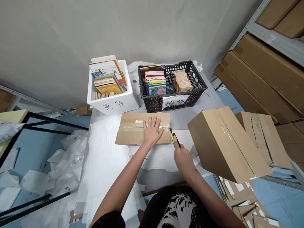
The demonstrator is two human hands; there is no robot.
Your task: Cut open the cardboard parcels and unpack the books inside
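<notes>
A flat cardboard box point(130, 134) with clear tape along its middle lies at the table's front. My left hand point(152, 130) rests on its top with fingers spread, pressing near the right end. In my right hand point(184, 157) is a yellow and black utility knife point(175, 137), gripped with the index finger along its back. The knife's tip is at the box's right edge, by the end of the tape. Whether the blade touches the tape is too small to tell.
Behind stand a white foam box point(111, 106) of books and a black crate point(154, 106) of books and cards. A large carton point(211, 148) stands at right, another carton point(277, 139) beyond it. White foam sheets point(104, 158) cover the left side; shelves point(285, 38) flank the right.
</notes>
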